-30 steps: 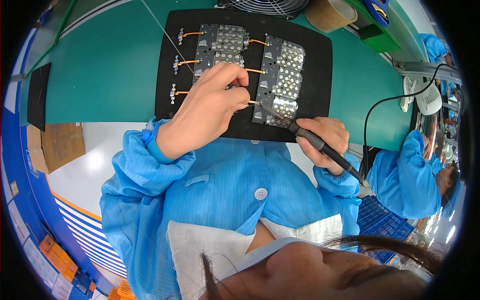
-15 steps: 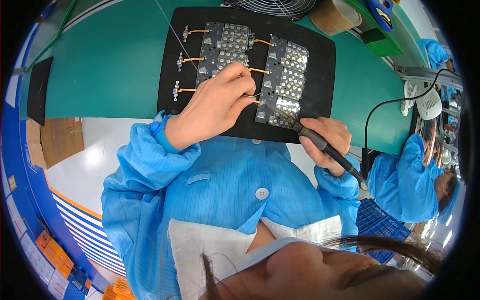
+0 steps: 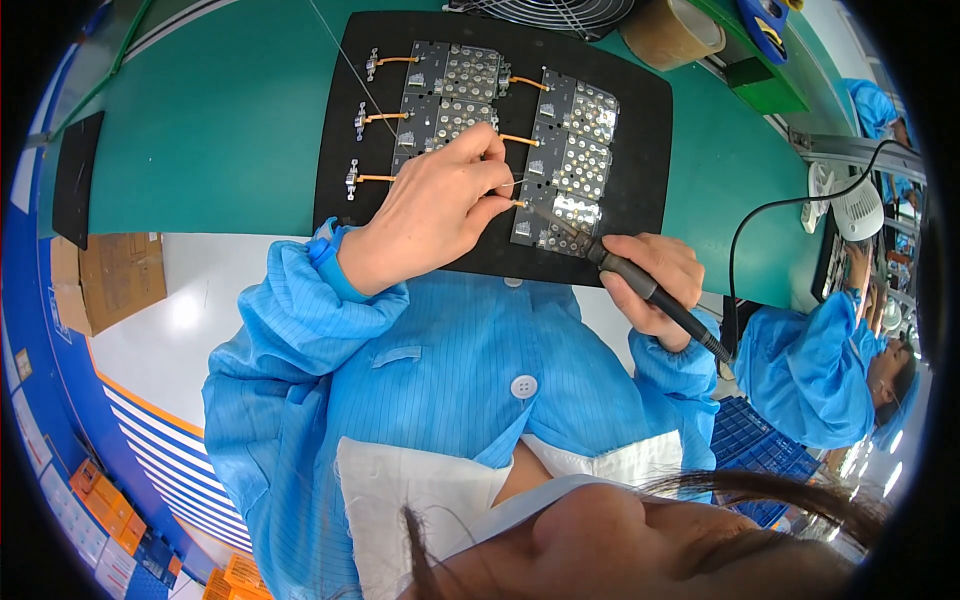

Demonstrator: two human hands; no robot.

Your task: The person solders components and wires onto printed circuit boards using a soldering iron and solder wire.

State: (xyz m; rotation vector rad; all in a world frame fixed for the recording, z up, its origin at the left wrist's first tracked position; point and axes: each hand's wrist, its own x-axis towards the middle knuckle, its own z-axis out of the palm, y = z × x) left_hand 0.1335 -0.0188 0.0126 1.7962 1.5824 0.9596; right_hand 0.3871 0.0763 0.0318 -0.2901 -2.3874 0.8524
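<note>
My right hand [image 3: 660, 275] is closed around a black soldering iron [image 3: 625, 268]. Its tip points up and left at the lowest circuit board [image 3: 530, 225] of the right-hand column, near the end of an orange cable [image 3: 519, 204]. My left hand [image 3: 425, 210] pinches a thin solder wire [image 3: 345, 52] that runs down from the upper left. The wire's free end sticks out past the fingertips, close to the iron's tip. Whether those fingers also grip the orange cable I cannot make out. This hand hides part of the left-hand column of boards [image 3: 425, 68].
The boards lie on a black mat [image 3: 640, 130] over a green table [image 3: 210, 130]. Small connectors [image 3: 361, 120] on orange cables line the left side. A fan [image 3: 545, 12] and a tape roll [image 3: 672, 32] stand at the back. A co-worker [image 3: 800, 375] sits at right.
My left fingertips have shifted slightly, and the solder wire's end now sits a little higher. The iron stays almost still. The co-worker's arm at right has moved.
</note>
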